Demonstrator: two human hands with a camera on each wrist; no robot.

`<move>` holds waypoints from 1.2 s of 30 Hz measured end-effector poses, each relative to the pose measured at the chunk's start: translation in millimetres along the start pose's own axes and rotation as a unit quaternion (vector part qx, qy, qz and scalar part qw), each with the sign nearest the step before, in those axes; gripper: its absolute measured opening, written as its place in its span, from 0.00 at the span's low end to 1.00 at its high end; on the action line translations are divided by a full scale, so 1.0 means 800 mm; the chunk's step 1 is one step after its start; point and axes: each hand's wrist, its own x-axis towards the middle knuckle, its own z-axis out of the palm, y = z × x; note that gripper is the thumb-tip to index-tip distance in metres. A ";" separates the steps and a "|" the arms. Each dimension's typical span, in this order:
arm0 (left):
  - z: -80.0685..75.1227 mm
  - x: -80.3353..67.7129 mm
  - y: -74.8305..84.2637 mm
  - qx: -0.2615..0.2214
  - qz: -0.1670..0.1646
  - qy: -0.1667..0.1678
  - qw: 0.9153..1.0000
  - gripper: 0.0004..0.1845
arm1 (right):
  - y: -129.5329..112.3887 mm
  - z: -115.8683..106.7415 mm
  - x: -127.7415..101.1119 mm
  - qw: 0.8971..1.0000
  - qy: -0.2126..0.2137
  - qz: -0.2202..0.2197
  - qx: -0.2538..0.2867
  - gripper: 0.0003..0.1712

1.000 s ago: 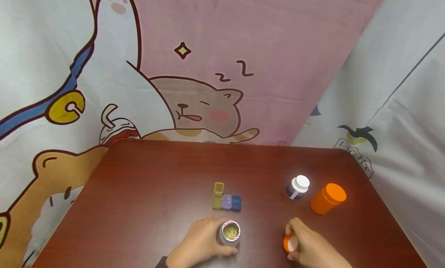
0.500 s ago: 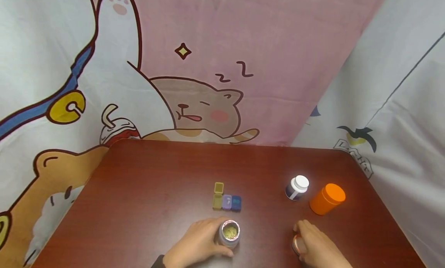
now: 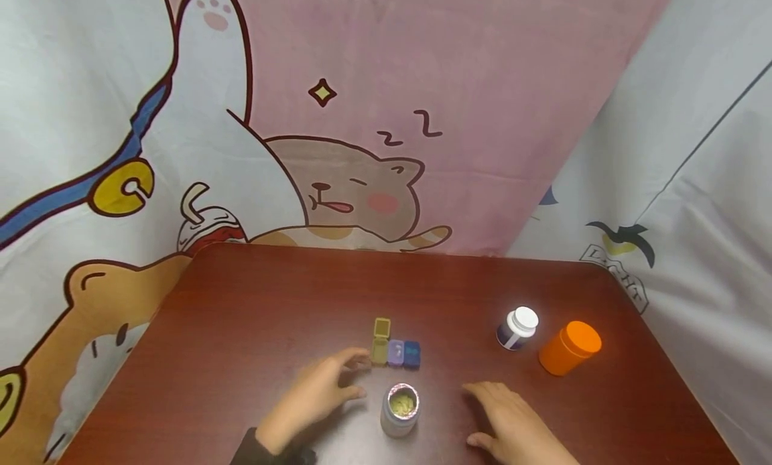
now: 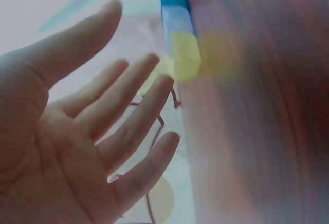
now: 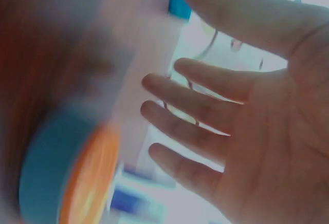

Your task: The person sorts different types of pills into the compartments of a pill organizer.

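An uncapped jar (image 3: 399,411) with a torn foil rim and yellowish-green contents stands upright in the head view, between my two hands. My left hand (image 3: 316,386) is left of it, fingers spread and holding nothing, fingertips close by the small pill organizer (image 3: 395,353). That organizer has yellow, purple and blue compartments, and the yellow lid stands up. To the jar's right, my right hand (image 3: 509,421) is spread with nothing in its grasp. In the right wrist view a round orange-edged cap (image 5: 87,183) lies below that hand; the hand hides it from the head view.
A white-capped bottle (image 3: 517,328) with a dark label stands at the right of the brown table (image 3: 271,304). Beside it is a larger orange bottle (image 3: 569,348). Behind the table hangs a printed cat curtain (image 3: 362,183).
My left hand has let go of the jar and moved left and away. My right hand has released the cap, opened and shifted left toward the jar.
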 end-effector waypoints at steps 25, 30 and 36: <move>0.032 0.078 -0.012 -0.077 -0.027 0.022 0.996 0.42 | -0.072 0.016 0.062 0.962 0.000 -0.088 0.260 0.36; 0.035 0.079 -0.013 -0.063 -0.028 0.026 0.997 0.35 | -0.071 0.023 0.063 0.960 0.041 -0.098 0.260 0.36; 0.034 0.076 -0.013 -0.064 -0.039 0.029 0.997 0.36 | -0.073 0.026 0.068 0.962 0.101 -0.090 0.237 0.36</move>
